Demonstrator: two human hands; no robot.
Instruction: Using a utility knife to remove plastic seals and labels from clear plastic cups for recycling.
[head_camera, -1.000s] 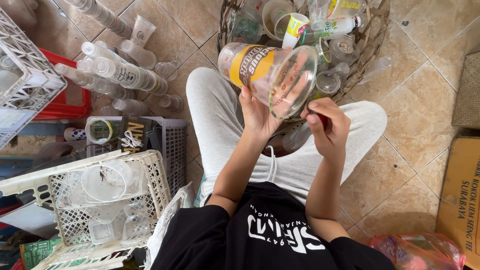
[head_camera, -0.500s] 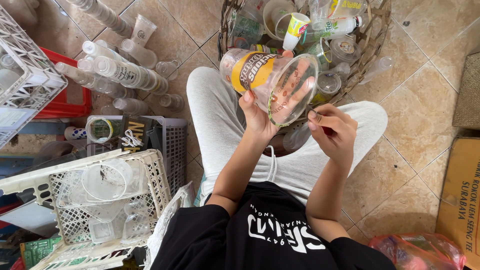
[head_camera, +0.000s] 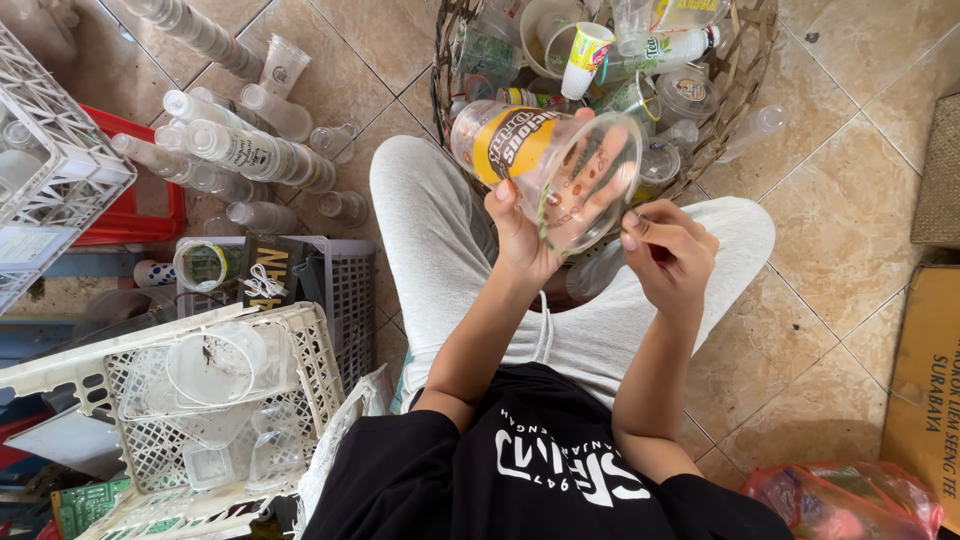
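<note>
A person sits cross-legged on a tiled floor (head_camera: 330, 40), seen from above. The left hand (head_camera: 525, 235) holds a clear plastic cup (head_camera: 545, 165) with a yellow band, tipped on its side so its open mouth faces the camera; the fingers reach inside and the thumb presses the outer wall, so this grip is grasping the cup. The right hand (head_camera: 665, 255) is at the cup's rim, its fingers curled into a pinch; whether anything small sits between them cannot be told. Compared with a second ago, the cup sits slightly lower and closer to the body, and the right hand has risen from near the knee to meet the rim, so the two hands now work on the cup together above the lap. Just beyond the cup stands a woven basket (head_camera: 745, 75) heaped with used cups and bottles. To the left, stacked cups (head_camera: 235, 150) lie in rows on the floor, and a white crate (head_camera: 215, 400) holds more clear cups. A cardboard box (head_camera: 925, 380) and a pink bag (head_camera: 850, 495) lie at the right.
</note>
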